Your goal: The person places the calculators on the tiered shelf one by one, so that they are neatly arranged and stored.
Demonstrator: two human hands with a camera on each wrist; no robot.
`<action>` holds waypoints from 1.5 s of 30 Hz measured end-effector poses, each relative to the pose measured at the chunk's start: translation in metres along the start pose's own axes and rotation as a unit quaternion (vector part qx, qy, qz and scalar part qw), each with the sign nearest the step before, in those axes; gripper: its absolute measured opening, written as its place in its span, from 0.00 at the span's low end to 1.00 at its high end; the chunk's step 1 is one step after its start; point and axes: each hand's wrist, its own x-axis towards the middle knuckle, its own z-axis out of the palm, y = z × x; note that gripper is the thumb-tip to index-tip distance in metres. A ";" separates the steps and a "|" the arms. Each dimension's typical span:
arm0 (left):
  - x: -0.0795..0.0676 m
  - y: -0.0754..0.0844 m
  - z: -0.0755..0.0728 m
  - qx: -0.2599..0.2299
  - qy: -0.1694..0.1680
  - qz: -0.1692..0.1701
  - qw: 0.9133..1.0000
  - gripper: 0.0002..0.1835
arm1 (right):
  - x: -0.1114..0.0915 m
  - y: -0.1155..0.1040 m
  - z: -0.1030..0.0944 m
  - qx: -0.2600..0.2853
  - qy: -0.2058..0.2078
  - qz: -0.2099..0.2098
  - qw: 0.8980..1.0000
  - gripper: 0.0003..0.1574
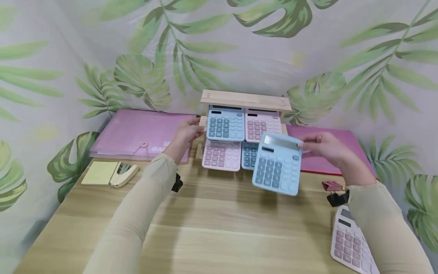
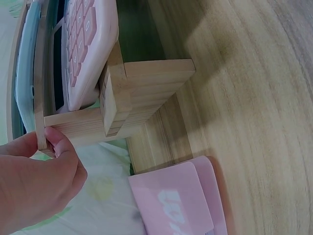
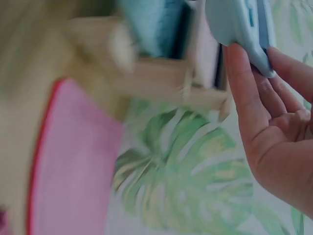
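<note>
My right hand (image 1: pixel 326 148) grips a light blue calculator (image 1: pixel 278 163) at its upper right corner. It is held up in front of a wooden rack (image 1: pixel 244 99), keys facing me. The right wrist view shows the thumb and fingers pinching the calculator's edge. On the rack's upper level lean a blue calculator (image 1: pixel 226 123) and a pink one (image 1: pixel 261 127). Below them are another pink calculator (image 1: pixel 220 156) and a blue one (image 1: pixel 249 154), partly hidden behind the held calculator. My left hand (image 2: pixel 46 176) pinches the end of a rack board between thumb and finger.
A pink calculator (image 1: pixel 352 243) lies at the right front, partly under my forearm. Left of the rack is a pink folder (image 1: pixel 137 131), with yellow sticky notes (image 1: pixel 100 173) and a stapler (image 1: pixel 124 175) before it. A magenta folder (image 1: pixel 308 133) and a red clip (image 1: pixel 332 185) are at right.
</note>
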 end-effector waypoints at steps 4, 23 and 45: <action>-0.001 -0.003 0.018 0.000 -0.009 -0.001 1.000 0.30 | 0.026 -0.027 -0.010 0.041 0.043 0.015 0.998 0.31; -0.012 -0.021 0.078 -0.023 -0.055 -0.006 0.998 0.28 | 0.135 -0.075 -0.016 0.217 0.180 0.081 0.956 0.26; -0.019 -0.034 0.085 -0.045 -0.058 -0.010 0.997 0.29 | 0.184 -0.053 -0.012 0.238 0.298 0.072 0.922 0.18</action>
